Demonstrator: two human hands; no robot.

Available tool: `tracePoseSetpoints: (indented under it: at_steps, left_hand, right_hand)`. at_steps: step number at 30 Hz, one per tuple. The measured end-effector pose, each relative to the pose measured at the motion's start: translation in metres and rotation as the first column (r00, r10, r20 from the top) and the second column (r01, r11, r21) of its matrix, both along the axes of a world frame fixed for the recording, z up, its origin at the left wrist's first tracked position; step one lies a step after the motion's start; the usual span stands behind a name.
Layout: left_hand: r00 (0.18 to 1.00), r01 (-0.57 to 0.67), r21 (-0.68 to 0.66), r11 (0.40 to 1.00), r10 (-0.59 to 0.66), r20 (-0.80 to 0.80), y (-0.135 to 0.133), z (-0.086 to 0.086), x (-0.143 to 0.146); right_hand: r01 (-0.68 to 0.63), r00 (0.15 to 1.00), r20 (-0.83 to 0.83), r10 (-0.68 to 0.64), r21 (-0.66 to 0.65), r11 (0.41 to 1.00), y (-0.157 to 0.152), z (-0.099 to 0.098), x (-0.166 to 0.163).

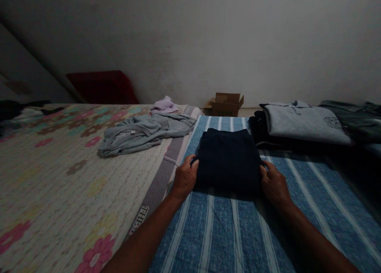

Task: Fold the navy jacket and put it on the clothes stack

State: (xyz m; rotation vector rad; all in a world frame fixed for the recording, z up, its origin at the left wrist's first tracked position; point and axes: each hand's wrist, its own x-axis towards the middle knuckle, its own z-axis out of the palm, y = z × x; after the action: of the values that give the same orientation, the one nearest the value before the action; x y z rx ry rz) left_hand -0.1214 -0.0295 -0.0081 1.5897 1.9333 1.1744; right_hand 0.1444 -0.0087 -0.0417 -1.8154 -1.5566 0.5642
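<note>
A dark navy garment [228, 159], folded into a neat rectangle, lies on a blue striped sheet [196, 233] in the middle of the view. Its exact kind cannot be made out. My left hand [186, 175] pinches its left edge, thumb on top. On the opposite side, my right hand [274, 181] is closed on the right edge. Both hands grip at about the same height, and the fingers beneath the cloth are hidden.
To the right sits a folded grey hoodie [306, 122] on dark clothes. A crumpled grey garment [139, 134] and a lilac cloth [164, 105] lie on the flowered bedspread [59, 193] at left. Behind stands an open cardboard box [226, 106] by the wall.
</note>
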Motion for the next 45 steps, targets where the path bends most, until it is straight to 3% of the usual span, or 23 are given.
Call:
tracePoseSetpoints:
  at_steps: [4, 7, 11, 17, 20, 23, 25, 28, 30, 32, 34, 36, 40, 45]
  left_hand:
    - [1.0, 0.001, -0.002, 1.0, -0.001, 0.01, 0.001, -0.001, -0.001]
    - [1.0, 0.003, 0.003, 1.0, -0.003, -0.005, 0.0, -0.005, -0.005]
    - [0.998, 0.045, -0.023, 0.999, -0.044, 0.049, -0.007, -0.014, -0.013]
    - [1.0, 0.012, -0.013, 1.0, -0.012, 0.02, -0.012, -0.014, -0.013]
    - [0.999, -0.016, -0.013, 1.0, 0.016, -0.04, -0.009, -0.008, -0.011]
    - [0.993, -0.018, -0.084, 0.996, 0.008, -0.117, -0.009, -0.005, -0.011]
    - [0.972, -0.037, -0.08, 0.996, 0.017, -0.234, -0.012, -0.001, -0.009]
    - [0.88, 0.053, 0.138, 0.989, 0.019, -0.474, -0.021, 0.009, 0.003]
    - [0.789, 0.247, 0.196, 0.949, -0.08, -0.609, -0.026, 0.016, 0.015]
    - [0.664, 0.429, 0.069, 0.901, -0.263, -0.7, -0.029, 0.018, 0.026]
    - [0.54, 0.509, -0.111, 0.853, -0.417, -0.731, -0.031, 0.013, 0.034]
    - [0.478, 0.506, -0.21, 0.836, -0.475, -0.739, -0.031, 0.005, 0.036]
    - [0.45, 0.47, -0.235, 0.851, -0.461, -0.765, -0.032, -0.006, 0.033]
    - [0.435, 0.454, -0.228, 0.861, -0.438, -0.787, -0.031, -0.008, 0.034]
  right_hand:
    - [0.003, 1.0, -0.023, -0.004, -0.015, 1.0, -0.004, 0.003, 0.003]
    - [0.026, 0.991, -0.132, -0.03, -0.029, 0.999, -0.017, 0.012, 0.008]
    - [-0.006, 0.935, -0.352, -0.044, -0.141, 0.99, -0.041, 0.018, 0.017]
    - [-0.022, 0.808, -0.585, -0.074, -0.154, 0.988, -0.048, 0.011, 0.024]
    - [-0.034, 0.813, -0.58, -0.043, -0.121, 0.992, -0.042, 0.005, 0.028]
    - [-0.091, 0.886, -0.463, 0.034, -0.1, 0.991, -0.041, 0.001, 0.033]
    - [-0.107, 0.953, -0.291, 0.087, -0.053, 0.993, -0.044, 0.003, 0.034]
    - [-0.168, 0.984, 0.1, 0.148, 0.235, 0.957, -0.048, 0.015, 0.022]
    - [-0.331, 0.918, 0.352, 0.185, 0.418, 0.846, -0.049, 0.023, 0.005]
    - [-0.517, 0.801, 0.55, 0.238, 0.435, 0.737, -0.049, 0.024, -0.014]
    - [-0.629, 0.686, 0.682, 0.256, 0.378, 0.68, -0.047, 0.017, -0.03]
    - [-0.668, 0.622, 0.745, 0.241, 0.345, 0.659, -0.045, 0.003, -0.037]
    - [-0.667, 0.614, 0.762, 0.206, 0.361, 0.652, -0.045, -0.018, -0.035]
    - [-0.64, 0.615, 0.759, 0.215, 0.321, 0.698, -0.045, -0.011, -0.039]
